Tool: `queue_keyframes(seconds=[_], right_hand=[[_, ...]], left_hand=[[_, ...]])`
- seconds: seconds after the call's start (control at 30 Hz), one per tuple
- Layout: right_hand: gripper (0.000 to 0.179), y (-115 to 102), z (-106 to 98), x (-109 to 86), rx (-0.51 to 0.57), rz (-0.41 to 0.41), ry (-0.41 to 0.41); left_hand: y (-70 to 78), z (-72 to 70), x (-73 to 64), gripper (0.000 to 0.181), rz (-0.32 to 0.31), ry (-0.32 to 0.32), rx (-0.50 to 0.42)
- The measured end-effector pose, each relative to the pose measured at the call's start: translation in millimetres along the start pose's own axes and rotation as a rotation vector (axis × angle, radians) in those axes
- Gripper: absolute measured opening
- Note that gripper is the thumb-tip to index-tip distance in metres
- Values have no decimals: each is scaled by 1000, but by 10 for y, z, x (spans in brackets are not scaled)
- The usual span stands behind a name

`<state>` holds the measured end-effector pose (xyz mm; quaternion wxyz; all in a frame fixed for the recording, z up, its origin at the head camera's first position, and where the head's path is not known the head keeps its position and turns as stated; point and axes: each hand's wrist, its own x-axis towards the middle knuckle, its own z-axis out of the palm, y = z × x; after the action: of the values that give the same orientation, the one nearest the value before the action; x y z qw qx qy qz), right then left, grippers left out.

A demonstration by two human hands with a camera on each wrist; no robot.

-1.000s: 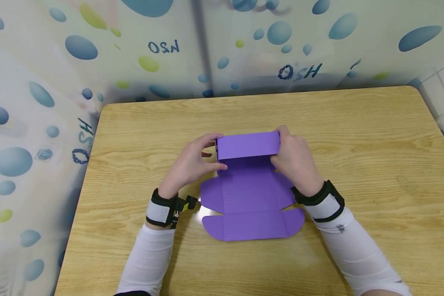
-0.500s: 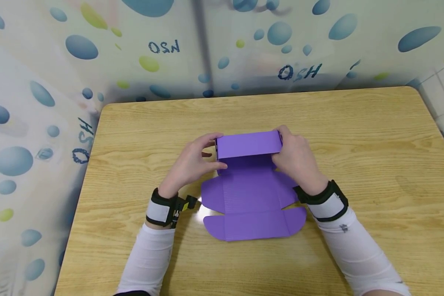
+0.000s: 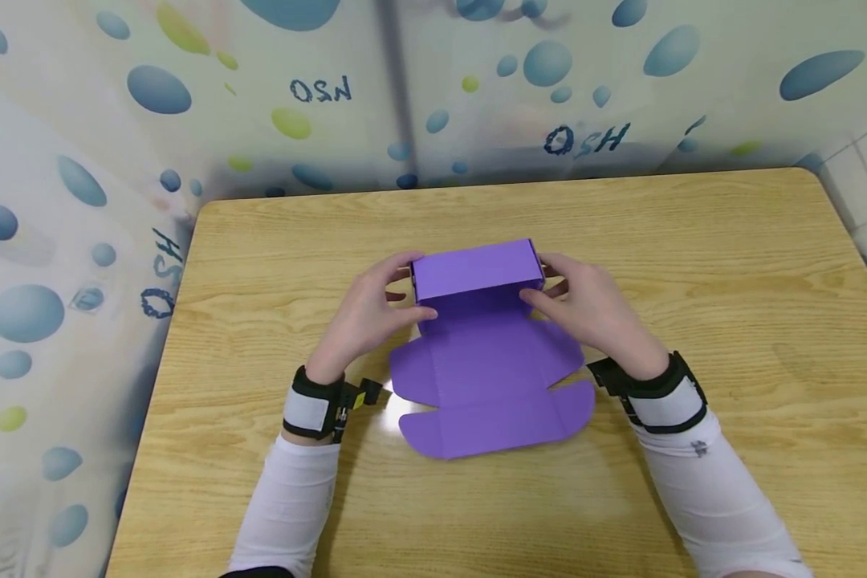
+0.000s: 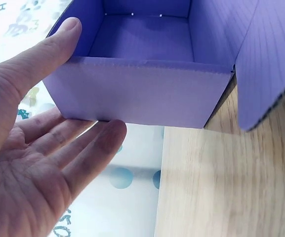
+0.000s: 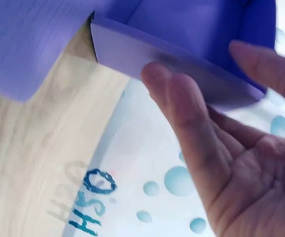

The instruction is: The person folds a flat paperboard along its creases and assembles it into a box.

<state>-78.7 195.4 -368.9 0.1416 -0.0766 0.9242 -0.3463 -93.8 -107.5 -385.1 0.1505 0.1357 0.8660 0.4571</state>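
A purple cardboard box (image 3: 477,269) stands on the table with its lid (image 3: 494,361) folded down flat toward me, side flaps spread. My left hand (image 3: 368,313) holds the box's left end, thumb over the near edge and fingers along the far side. At the other end, my right hand (image 3: 588,305) has its thumb at the near edge and its fingers against the end wall. Both wrist views look into the box; the left end wall (image 4: 142,94) and right end wall (image 5: 117,44) stand upright. The inside that shows holds nothing.
The wooden table (image 3: 715,321) reaches out on both sides of the box. Behind it and to the left hangs a white sheet (image 3: 477,88) with blue and green spots. Both wrists wear straps with small cameras.
The box has turned slightly, its right end swinging away from me, and has shifted a little left. My right hand has loosened from its closer grip on the corner, its fingers now more spread.
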Motion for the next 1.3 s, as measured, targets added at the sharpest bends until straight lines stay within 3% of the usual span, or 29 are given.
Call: queue_keyframes(seconds=[0.2, 0.4, 0.6, 0.83, 0.93, 1.1, 1.3], right_hand=[[63, 169, -121, -111, -16, 21, -61], [51, 345, -78, -165, -99, -11, -94], [35, 365, 12, -168, -120, -6, -196], [31, 438, -17, -116, -17, 24, -280], [37, 513, -75, -35, 3, 70, -237], [37, 579, -137, 134, -28, 74, -64], [33, 566, -119, 299, -71, 63, 55]], left_hand=[[-59, -65, 17, 78, -18, 72, -28], [-150, -165, 12, 79, -66, 186, -54], [-180, -203, -3, 79, -82, 205, -49], [-153, -229, -34, 85, -49, 168, 13], [-93, -260, -83, 88, 0, 108, 106], [42, -269, -178, 82, 59, 13, 226], [163, -245, -262, 80, 58, -5, 273]])
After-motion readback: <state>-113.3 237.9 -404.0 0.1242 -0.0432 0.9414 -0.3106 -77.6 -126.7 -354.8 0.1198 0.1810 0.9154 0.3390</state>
